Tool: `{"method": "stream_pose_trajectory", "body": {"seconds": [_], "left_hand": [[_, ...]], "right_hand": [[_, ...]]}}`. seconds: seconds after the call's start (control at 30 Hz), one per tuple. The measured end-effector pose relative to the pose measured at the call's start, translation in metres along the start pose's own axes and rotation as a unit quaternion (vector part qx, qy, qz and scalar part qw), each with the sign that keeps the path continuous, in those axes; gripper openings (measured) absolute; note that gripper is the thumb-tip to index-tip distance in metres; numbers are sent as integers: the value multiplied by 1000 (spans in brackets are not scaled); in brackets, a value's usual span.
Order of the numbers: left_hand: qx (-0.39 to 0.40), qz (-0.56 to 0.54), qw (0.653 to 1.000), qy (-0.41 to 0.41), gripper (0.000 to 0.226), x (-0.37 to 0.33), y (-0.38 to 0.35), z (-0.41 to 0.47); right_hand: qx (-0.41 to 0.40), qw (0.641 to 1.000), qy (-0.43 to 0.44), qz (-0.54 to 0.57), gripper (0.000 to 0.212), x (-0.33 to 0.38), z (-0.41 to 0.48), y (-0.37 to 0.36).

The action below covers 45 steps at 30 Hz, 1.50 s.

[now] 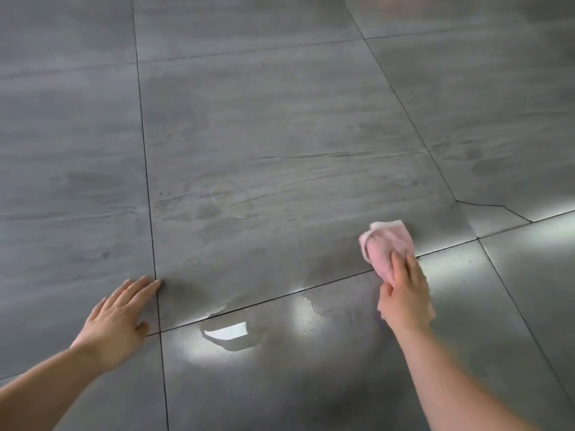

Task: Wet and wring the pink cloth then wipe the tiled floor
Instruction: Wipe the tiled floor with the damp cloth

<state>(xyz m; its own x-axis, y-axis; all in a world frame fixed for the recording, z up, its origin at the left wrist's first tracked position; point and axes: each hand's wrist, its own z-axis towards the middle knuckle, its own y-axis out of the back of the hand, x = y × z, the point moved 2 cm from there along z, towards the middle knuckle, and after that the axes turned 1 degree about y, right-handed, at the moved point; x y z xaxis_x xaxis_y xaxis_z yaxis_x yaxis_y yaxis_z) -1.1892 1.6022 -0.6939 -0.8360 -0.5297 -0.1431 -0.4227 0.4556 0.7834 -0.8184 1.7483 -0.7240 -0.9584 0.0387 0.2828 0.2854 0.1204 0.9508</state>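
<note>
A crumpled pink cloth (385, 244) lies on the grey tiled floor (280, 135) at the right, across a grout line. My right hand (406, 298) presses down on its near end, fingers wrapped over the fabric. My left hand (119, 312) rests flat on the floor at the lower left, fingers spread, holding nothing. Wet streaks cover the tile ahead of the cloth.
A small puddle (231, 334) shines on the near tile between my hands. A crack (494, 208) runs through a tile at the right. Dark grout lines divide the large tiles; the near right tiles gleam wet.
</note>
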Motion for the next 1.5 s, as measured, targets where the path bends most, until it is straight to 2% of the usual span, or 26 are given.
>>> {"method": "stream_pose_trajectory", "body": {"seconds": [0.07,0.13,0.2,0.27,0.37,0.43,0.5,0.57,0.63,0.67,0.77,0.87,0.9,0.97,1.03,1.07,1.13,1.2,1.27,1.3,1.43,1.5], "left_hand": [[14,-3,1000,7,73,5,-5,1],[24,-7,1000,10,79,6,-11,-1],[24,-12,1000,11,83,6,-16,0],[17,-19,1000,10,85,8,-18,2],[12,-25,1000,8,82,10,-17,3],[9,-27,1000,1,79,11,-16,2],[4,-36,999,-7,76,12,-15,1],[2,-40,999,-14,76,15,-14,0],[10,-32,999,-20,79,18,-14,-1],[12,-27,999,-24,81,20,-14,-2],[13,-25,999,-28,87,23,-14,-5],[6,-25,999,-26,85,23,-14,-6],[4,-26,999,-26,85,23,-14,-6],[-1,-30,999,-23,85,26,-14,-6],[-1,-30,999,-15,86,30,-14,-6],[3,-26,1000,-13,86,32,-14,-6],[15,-15,1000,-15,87,35,-15,-6],[26,-6,999,-20,86,39,-13,-4],[38,4,999,-25,85,42,-11,-4],[42,12,999,-27,86,43,-10,-3],[51,13,998,-30,87,45,-11,-2],[52,17,998,-24,87,44,-12,-2]], "right_hand": [[-28,998,-56,15,57,3,-7,3],[-50,998,24,12,55,16,-29,-10],[-20,986,164,3,55,36,-56,-30],[10,964,264,-7,52,52,-70,-44],[19,956,293,-18,47,49,-47,-41],[13,976,218,-2,49,33,-21,-27],[-12,997,71,37,60,10,-2,-11],[-7,997,-64,36,72,-8,-2,-2],[-14,994,-100,44,71,-2,-20,-1],[-34,996,-64,50,66,5,-33,-7],[5,993,70,91,54,38,-80,-38],[23,974,147,170,53,86,-108,-51],[22,973,191,130,50,101,-115,-56],[61,941,281,178,46,125,-124,-60],[94,925,346,125,38,138,-128,-71],[100,912,394,57,45,141,-129,-80],[73,875,478,-31,56,148,-128,-92],[53,852,518,-59,54,154,-111,-92],[24,857,509,-75,50,154,-83,-88],[6,871,484,-85,49,149,-68,-86],[-70,944,315,-68,45,105,-37,-67],[-100,963,244,-56,45,92,-51,-63]]}}
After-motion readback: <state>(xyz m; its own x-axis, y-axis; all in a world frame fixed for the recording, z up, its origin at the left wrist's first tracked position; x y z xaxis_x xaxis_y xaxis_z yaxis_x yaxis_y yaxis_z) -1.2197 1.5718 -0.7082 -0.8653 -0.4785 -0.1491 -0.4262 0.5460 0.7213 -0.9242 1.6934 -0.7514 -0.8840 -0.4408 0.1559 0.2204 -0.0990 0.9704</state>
